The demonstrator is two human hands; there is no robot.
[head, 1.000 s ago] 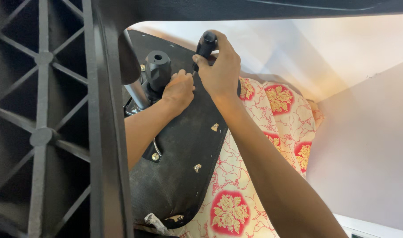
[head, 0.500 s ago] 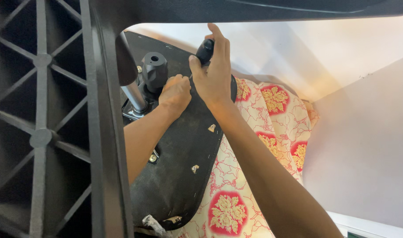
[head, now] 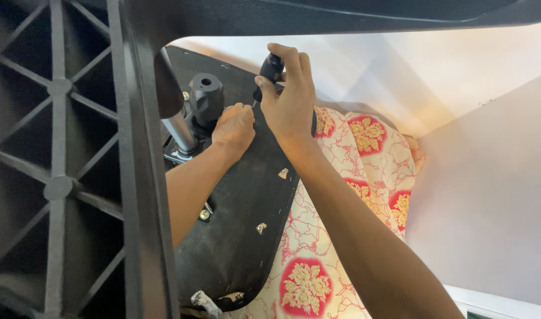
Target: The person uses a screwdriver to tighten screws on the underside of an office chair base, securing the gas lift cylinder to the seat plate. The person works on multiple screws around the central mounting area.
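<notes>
A ribbed black plastic frame (head: 57, 177) fills the whole left side, and its thick bar (head: 141, 177) crosses in front of the left forearm, closing that side. A dark beam (head: 341, 15) roofs the top. Around the left hand (head: 235, 127), a black knob (head: 205, 97) and a chrome tube (head: 179, 130) crowd close. To the right, above the patterned cloth (head: 365, 159), the way toward the pale wall (head: 489, 195) is open.

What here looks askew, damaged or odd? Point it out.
The black seat base lies upside down on the flowered cloth, its underside, bolts and black mechanism knob exposed. Beyond that, nothing looks broken or spilled. The right hand grips a black tool handle; the left hand rests beside it.
</notes>
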